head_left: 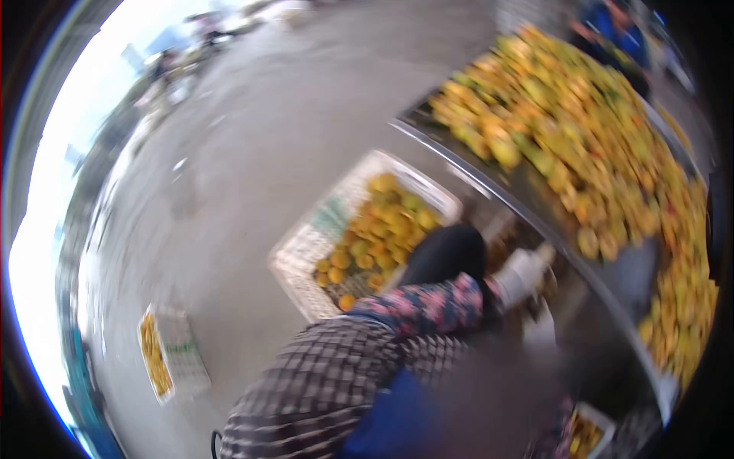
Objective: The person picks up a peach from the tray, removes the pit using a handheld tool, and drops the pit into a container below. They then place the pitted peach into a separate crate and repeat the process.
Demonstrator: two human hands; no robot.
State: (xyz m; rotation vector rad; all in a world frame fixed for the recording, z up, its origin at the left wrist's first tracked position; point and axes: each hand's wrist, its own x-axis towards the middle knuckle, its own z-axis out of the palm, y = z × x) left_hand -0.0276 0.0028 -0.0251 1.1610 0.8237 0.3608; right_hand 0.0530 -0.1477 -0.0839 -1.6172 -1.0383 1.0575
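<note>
My left hand (pixel 521 277), in a white glove below a floral sleeve, reaches toward the metal table's near edge. Its fingers look curled, and what they hold is too blurred to name. Close below it is my right hand (pixel 540 330), also a white patch of glove. Its fingers are smeared and partly hidden by a dark blurred area. Beside my dark-clad knee (pixel 451 256) stands a white plastic crate (pixel 294 264) with round orange fruit (pixel 382 226) inside.
The metal table (pixel 535 218) bears a large heap of yellow-orange fruit pieces (pixel 558 115). Across it sits a person in blue (pixel 612 34). Another white crate (pixel 183 348) stands on the grey floor (pixel 206 222) at left. A small container of fruit (pixel 604 424) is at lower right.
</note>
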